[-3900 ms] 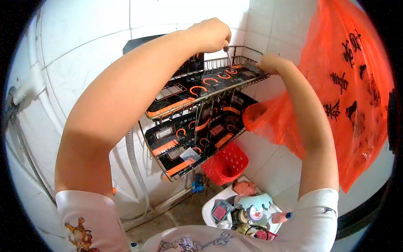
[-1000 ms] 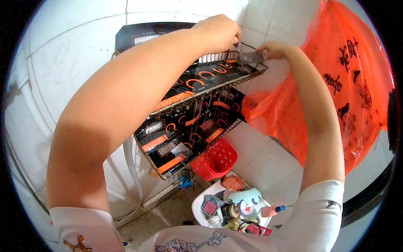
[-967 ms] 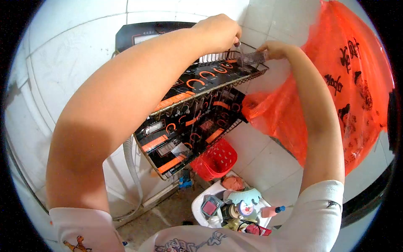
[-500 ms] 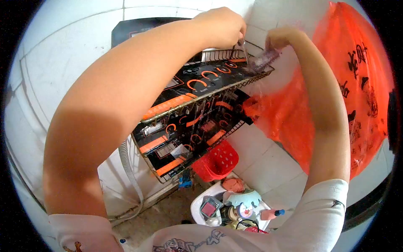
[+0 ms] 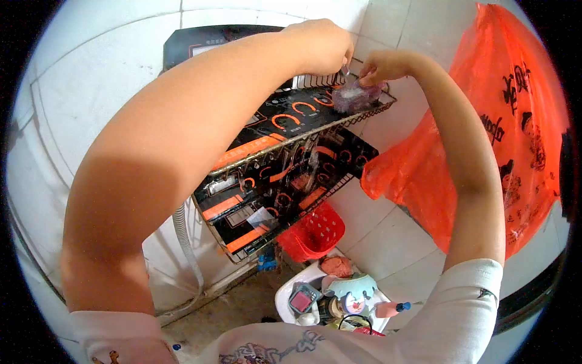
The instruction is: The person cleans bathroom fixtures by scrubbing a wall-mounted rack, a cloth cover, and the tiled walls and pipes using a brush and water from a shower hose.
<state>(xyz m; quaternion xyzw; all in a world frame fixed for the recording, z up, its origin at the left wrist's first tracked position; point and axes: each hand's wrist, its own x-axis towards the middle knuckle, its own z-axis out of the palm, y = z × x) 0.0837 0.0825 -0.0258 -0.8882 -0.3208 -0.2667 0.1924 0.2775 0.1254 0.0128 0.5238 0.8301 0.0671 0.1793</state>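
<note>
A wire rack's upper shelf (image 5: pixel 291 134) is lined with a black-and-orange printed sheet (image 5: pixel 303 109). At its far right end lies a purple, see-through crumpled bundle (image 5: pixel 351 100), perhaps a plastic bag or mesh. My right hand (image 5: pixel 388 65) is closed on the top of it, fingers pinched. Just left of that, my left hand (image 5: pixel 324 45) hangs over the shelf with its fingertips pressed together at the bundle's upper edge. What sits between those fingertips is too small to make out.
The rack's lower shelf (image 5: pixel 242 209) has the same printed lining. A large red plastic bag (image 5: pixel 521 176) hangs at the right. Below are a red basket (image 5: pixel 315 233) and a white tub (image 5: pixel 284 297) with bottles and toiletries. A grey hose (image 5: pixel 185 242) runs down the left.
My right hand has moved left and slightly down, bringing the purple bundle further over the upper shelf, close to my left hand. My left hand has lowered a little. The red bag has swung right.
</note>
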